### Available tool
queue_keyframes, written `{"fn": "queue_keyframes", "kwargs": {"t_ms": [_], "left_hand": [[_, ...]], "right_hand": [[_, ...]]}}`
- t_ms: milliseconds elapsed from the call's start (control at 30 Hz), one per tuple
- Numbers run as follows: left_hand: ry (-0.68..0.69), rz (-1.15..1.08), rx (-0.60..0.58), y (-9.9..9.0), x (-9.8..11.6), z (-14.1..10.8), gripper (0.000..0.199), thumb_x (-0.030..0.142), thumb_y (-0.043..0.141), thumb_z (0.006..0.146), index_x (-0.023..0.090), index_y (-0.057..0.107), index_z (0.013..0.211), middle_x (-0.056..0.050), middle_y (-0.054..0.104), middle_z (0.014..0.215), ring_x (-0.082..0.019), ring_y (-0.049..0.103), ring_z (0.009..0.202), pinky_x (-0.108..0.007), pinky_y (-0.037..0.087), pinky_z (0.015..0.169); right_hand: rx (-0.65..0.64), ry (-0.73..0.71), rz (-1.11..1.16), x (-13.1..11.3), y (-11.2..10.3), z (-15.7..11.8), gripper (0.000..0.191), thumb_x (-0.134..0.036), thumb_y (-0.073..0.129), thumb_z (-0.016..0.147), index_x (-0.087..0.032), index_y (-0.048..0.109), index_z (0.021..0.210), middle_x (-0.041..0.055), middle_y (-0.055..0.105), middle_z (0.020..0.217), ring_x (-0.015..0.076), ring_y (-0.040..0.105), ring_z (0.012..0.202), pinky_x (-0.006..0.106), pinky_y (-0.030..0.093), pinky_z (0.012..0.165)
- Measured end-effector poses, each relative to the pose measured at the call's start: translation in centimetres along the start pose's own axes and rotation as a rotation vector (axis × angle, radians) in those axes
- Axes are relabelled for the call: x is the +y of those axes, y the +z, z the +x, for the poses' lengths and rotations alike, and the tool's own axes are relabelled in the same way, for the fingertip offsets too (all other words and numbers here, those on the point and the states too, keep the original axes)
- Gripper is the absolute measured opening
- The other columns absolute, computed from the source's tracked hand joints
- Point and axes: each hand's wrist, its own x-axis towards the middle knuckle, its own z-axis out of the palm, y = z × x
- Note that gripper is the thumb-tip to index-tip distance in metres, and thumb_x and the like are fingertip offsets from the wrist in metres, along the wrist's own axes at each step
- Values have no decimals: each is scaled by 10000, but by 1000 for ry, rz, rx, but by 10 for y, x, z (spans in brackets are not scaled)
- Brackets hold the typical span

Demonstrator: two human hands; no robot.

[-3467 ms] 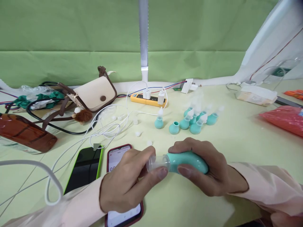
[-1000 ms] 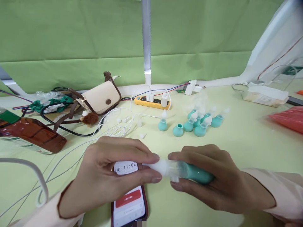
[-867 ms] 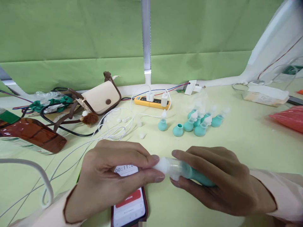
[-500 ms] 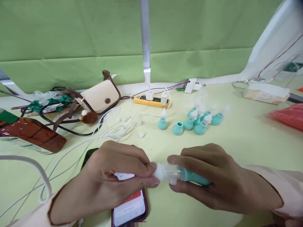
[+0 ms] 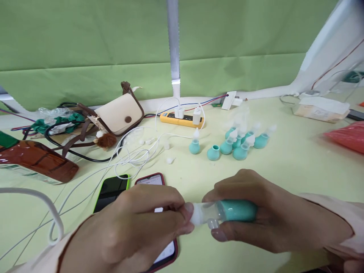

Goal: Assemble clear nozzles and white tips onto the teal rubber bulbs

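Observation:
My right hand (image 5: 256,212) is wrapped round the teal bulb (image 5: 239,210) of a nasal aspirator held level above the table. A clear barrel (image 5: 209,211) with a short side stub joins the bulb; my right thumb lies by that stub. At the barrel's other end, my left hand (image 5: 142,227) pinches the white tip (image 5: 196,213) between thumb and fingers, which hide most of it. Beyond my hands stand an aspirator (image 5: 194,146), an open teal bulb (image 5: 213,152) without a barrel, and a cluster of several aspirators (image 5: 240,151). A loose white tip (image 5: 170,160) lies nearer.
Under my left hand lies a red-edged phone (image 5: 167,254), beside a green-edged phone (image 5: 112,191). White cables (image 5: 136,157) loop across the left side. Farther off are a handbag (image 5: 121,113), a yellow power strip (image 5: 182,120), a brown bottle (image 5: 36,161) and a red bag (image 5: 347,136).
The aspirator and both hands have shifted slightly down and right. My right fingers have moved back, so more of the bulb and the side stub shows. More of both phones is visible.

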Motion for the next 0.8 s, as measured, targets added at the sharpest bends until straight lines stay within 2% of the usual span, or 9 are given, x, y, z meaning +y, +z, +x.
{"fn": "queue_keyframes", "kwargs": {"t_ms": [100,167,300,467,533,600,633,700,800], "left_hand": [[9,-104,7,-1,4,7,86,155,597,790,226,617,746,17,671,781,-75,617,601,-125,472,540],[-34,-189,54,-3,6,12,110,161,618,777,223,615,687,28,669,725,-75,617,575,-121,473,510],[-75,-242,60,-3,6,18,138,147,631,759,219,618,642,34,658,680,-69,597,524,-131,463,484],[-84,-303,100,0,5,21,147,118,650,732,200,625,611,10,650,652,-87,600,526,-151,470,477],[-80,-329,143,0,7,23,132,101,671,707,202,647,626,10,650,639,-87,594,510,-149,470,460],[-69,-336,230,1,9,24,140,107,707,674,240,688,711,29,657,618,-85,585,485,-147,459,429],[-73,-341,282,2,10,24,197,112,720,663,270,703,780,39,660,603,-86,581,472,-149,455,418],[-127,-404,369,6,10,23,295,125,695,699,330,700,911,51,669,591,-82,572,448,-150,450,405],[-310,-621,410,14,7,23,249,180,617,786,371,698,923,53,676,600,-61,559,438,-133,452,418]], "right_hand": [[138,-80,-120,0,7,-4,157,-327,528,864,-185,561,807,-14,605,643,88,522,507,214,395,477],[211,-139,-245,0,12,-7,153,-325,488,886,-183,538,860,-4,601,645,101,518,498,240,382,462],[265,-194,-447,3,20,-8,210,-316,462,895,-142,491,1010,24,612,688,133,539,530,278,365,444],[293,-221,-417,9,19,-4,216,-295,513,869,-138,496,1016,10,572,641,123,492,504,264,352,440],[276,-210,-214,10,17,-1,197,-275,562,841,-162,511,994,0,567,648,109,497,525,235,374,465],[197,-158,165,10,15,2,136,-258,578,829,-177,532,927,-11,553,647,87,492,533,194,399,481],[133,-93,390,10,15,4,117,-278,570,832,-173,537,873,-16,534,632,76,478,520,177,402,471],[-29,105,822,11,17,7,224,-373,520,851,-156,524,799,-20,486,600,58,440,471,155,380,412],[-228,335,1315,14,21,9,360,-483,454,862,-131,529,843,-20,474,590,44,413,406,142,350,342]]}}
